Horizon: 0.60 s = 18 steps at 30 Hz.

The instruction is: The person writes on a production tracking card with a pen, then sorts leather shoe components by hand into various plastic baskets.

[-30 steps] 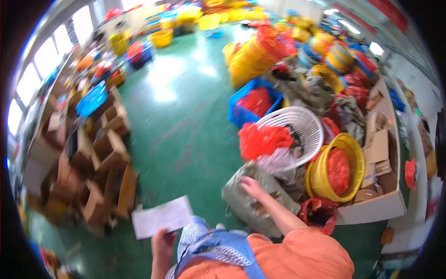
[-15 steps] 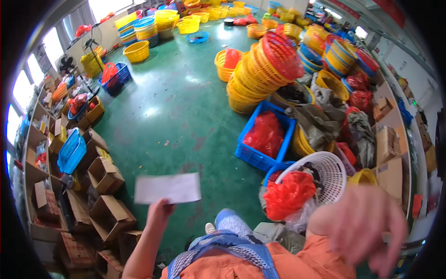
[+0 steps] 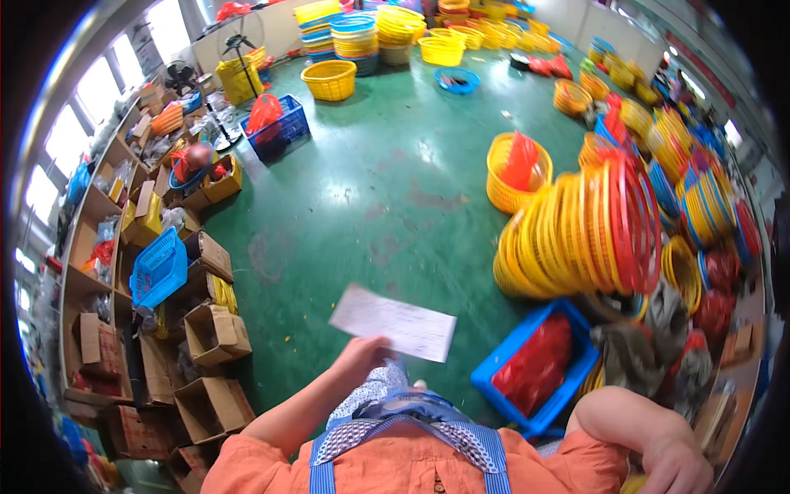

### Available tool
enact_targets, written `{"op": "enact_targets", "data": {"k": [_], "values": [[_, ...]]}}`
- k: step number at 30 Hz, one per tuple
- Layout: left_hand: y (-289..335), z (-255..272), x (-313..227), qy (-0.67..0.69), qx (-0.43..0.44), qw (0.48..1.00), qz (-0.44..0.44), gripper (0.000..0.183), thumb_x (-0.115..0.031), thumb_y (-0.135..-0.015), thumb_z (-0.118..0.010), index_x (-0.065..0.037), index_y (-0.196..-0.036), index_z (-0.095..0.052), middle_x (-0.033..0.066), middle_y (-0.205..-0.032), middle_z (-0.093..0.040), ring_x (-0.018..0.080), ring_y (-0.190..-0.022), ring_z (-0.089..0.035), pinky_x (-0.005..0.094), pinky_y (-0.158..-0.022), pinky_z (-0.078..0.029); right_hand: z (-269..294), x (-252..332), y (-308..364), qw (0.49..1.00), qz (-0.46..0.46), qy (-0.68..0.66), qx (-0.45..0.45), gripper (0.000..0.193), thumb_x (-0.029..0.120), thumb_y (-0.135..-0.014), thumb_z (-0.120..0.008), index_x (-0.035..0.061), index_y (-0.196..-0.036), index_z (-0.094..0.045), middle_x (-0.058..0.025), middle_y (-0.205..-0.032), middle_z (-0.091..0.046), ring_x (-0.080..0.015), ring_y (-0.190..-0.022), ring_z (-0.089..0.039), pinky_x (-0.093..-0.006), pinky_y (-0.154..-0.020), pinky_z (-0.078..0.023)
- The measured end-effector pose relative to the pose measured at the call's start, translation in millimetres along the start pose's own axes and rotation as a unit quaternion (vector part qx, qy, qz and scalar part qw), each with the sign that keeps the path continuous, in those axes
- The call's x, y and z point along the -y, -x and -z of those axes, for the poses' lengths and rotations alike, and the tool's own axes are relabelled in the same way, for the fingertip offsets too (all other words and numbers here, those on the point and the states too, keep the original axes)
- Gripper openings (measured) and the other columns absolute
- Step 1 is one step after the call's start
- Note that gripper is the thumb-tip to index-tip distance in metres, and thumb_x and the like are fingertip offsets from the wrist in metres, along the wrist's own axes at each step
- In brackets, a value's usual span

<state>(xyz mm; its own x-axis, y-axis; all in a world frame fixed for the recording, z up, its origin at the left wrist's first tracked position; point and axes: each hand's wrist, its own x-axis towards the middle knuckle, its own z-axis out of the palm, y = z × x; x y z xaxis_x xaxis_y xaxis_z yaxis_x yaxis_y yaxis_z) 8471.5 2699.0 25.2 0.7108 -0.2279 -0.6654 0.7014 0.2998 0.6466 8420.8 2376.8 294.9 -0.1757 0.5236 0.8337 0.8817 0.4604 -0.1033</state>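
Observation:
My left hand (image 3: 366,356) pinches the near edge of a white paper slip (image 3: 395,323), held out in front of my body. Faint writing covers the slip, which tilts down to the right. At the lower right, my right hand (image 3: 679,468) hangs beside my bent arm with its fingers loosely apart. Nothing shows in it, though the picture's rim cuts off its fingertips. Nearest to that arm is a blue crate (image 3: 485,380) with a red plastic bag (image 3: 539,362) inside.
A leaning stack of yellow and red baskets (image 3: 568,235) stands to the right, beside a yellow basket (image 3: 494,193). Open cardboard boxes (image 3: 216,407) and a light-blue basket (image 3: 160,267) line the left shelves. A dark-blue crate (image 3: 296,132) sits farther off on the green floor (image 3: 329,222).
The view has turned toward the left, so the baskets shift right. My left hand brings the slip closer to my body's middle. My right hand has dropped to the lower right rim.

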Motion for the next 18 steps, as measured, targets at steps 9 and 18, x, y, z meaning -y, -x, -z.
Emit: {"op": "enact_targets", "data": {"k": [9, 18], "values": [[-178, 58, -172, 0.117, -0.171, 0.974, -0.094, 0.010, -0.014, -0.075, -0.050, -0.006, -0.079, -0.053, 0.0063, -0.069, -0.059, 0.0148, -0.059, -0.059, 0.0240, -0.046, -0.043, 125, -180, 60, 0.992, 0.027, 0.121, 0.008, 0.035, 0.024, -0.084, -0.050, 0.0133, -0.116, -0.043, 0.0067, -0.092, -0.051, -0.0015, -0.069, -0.043, -0.0165, -0.065, -0.036], [-396, -181, -333, -0.130, 0.162, 0.978, -0.013, 0.015, -0.014, -0.076, -0.054, -0.001, -0.080, -0.059, 0.0077, -0.073, -0.061, 0.0132, -0.060, -0.057, 0.0234, -0.053, -0.042, 225, -301, 130, 0.924, -0.035, 0.376, -0.056, 0.031, 0.025, -0.085, -0.048, 0.0113, -0.112, -0.047, 0.0075, -0.090, -0.050, -0.0021, -0.068, -0.042, -0.0181, -0.062, -0.036]]}}
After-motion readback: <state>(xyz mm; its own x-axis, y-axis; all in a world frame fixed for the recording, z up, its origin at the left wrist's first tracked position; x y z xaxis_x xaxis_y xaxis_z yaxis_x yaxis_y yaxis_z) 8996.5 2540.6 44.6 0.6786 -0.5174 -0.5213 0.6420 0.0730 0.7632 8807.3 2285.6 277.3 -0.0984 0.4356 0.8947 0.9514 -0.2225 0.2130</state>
